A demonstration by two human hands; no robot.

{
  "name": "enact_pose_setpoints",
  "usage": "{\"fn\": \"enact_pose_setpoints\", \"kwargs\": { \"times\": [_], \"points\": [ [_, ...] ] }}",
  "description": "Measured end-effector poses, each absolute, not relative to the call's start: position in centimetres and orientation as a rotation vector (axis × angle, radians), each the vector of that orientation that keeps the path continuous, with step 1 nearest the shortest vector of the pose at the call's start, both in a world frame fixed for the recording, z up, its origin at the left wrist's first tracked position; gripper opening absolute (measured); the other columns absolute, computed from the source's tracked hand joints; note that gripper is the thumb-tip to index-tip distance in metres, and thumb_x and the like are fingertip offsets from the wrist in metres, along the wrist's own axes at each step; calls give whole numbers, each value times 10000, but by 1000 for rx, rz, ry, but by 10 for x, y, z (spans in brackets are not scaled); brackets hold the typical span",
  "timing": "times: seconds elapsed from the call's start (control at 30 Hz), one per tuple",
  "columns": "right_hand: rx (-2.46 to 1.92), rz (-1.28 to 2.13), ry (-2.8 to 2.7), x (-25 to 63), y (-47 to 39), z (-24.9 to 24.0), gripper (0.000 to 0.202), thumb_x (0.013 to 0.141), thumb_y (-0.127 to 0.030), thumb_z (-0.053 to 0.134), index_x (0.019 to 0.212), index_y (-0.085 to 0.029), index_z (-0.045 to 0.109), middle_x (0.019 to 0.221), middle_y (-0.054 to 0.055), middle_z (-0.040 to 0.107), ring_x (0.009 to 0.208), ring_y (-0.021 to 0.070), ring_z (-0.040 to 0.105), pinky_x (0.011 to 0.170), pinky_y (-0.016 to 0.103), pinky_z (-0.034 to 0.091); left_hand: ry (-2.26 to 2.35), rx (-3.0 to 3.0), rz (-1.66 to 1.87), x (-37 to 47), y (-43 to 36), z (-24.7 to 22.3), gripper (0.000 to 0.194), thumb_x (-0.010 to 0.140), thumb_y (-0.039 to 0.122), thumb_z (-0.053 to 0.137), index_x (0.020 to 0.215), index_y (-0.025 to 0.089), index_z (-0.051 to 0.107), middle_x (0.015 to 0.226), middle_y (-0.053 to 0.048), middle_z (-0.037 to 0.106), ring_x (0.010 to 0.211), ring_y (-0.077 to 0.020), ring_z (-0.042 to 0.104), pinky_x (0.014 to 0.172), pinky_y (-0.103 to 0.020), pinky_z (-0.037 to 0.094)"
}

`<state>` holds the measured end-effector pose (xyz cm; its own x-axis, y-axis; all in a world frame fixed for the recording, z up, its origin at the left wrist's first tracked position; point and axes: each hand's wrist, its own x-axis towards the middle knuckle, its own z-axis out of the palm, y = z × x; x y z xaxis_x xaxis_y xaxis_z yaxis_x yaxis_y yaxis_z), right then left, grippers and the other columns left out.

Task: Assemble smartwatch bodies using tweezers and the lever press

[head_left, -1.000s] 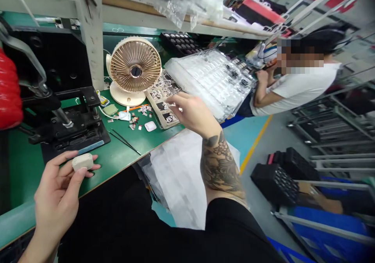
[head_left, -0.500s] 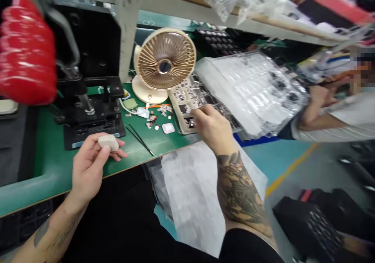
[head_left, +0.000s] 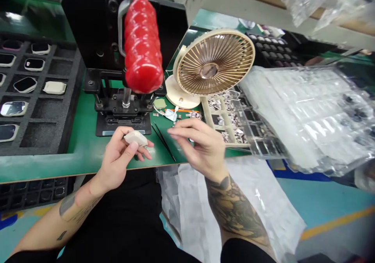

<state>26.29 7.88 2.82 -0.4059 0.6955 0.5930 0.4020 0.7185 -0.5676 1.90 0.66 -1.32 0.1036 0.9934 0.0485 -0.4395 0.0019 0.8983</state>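
A small cream watch case point(head_left: 136, 138) lies in my left hand point(head_left: 115, 163), gripped between thumb and fingers in front of the press. My right hand point(head_left: 202, 145) is up over the bench edge, its thumb and fingertips pinched together; whatever is between them is too small to make out. Black tweezers point(head_left: 164, 142) rest on the green bench between my hands. Behind the right hand stands a cream compartment box point(head_left: 208, 118) holding many tiny parts. More small pieces point(head_left: 193, 115) are scattered beside it, partly covered by that hand.
A hand press with a red handle point(head_left: 143, 48) stands behind my left hand. To its right is a cream fan point(head_left: 209, 71). A black foam tray point(head_left: 73, 102) with several watch cases sits at left. Clear plastic trays point(head_left: 304, 114) are stacked at right.
My right hand has come away from the compartment box and moved left, nearer the watch case. My left hand still holds the case. The view has swung to the left.
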Motion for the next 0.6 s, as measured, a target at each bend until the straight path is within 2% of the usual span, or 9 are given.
{"fn": "enact_pose_setpoints", "kwargs": {
  "times": [0.17,0.27,0.33,0.47,0.6],
  "points": [
    [-743,850,-1842,230,83,20,256,986,-115,855,1170,-291,878,1060,29,842,975,188,798,871,347,663,911,1003,1410,24,6,-11,127,1121,290,774,1177,214,690,1378,-110,827,969,-201,879,775,-277,667],
    [-773,878,-1739,224,81,18,235,995,-135,849,1144,-310,894,995,20,836,943,188,791,861,352,659,975,1033,1453,25,7,-10,121,1077,262,832,1175,206,787,1261,-85,855,896,-181,875,745,-252,675],
    [-807,874,-1682,221,78,16,178,990,-176,868,1088,-318,909,961,19,813,900,183,769,825,352,646,992,1021,1452,25,7,-9,156,1057,247,857,1199,198,814,1164,-77,884,912,-194,886,801,-260,705],
    [-831,925,-1580,213,71,11,96,995,-269,882,1075,-312,911,942,29,793,886,190,754,796,362,642,966,963,1443,24,7,-7,174,1040,228,876,1202,195,821,1233,-88,898,1035,-231,903,910,-289,740],
    [-799,924,-1612,207,67,13,110,1009,-231,855,1081,-297,907,923,31,787,884,187,752,808,360,640,910,935,1450,24,6,-7,173,1033,212,886,1187,208,808,1188,-65,910,1023,-211,908,902,-253,740]
  ]
}}
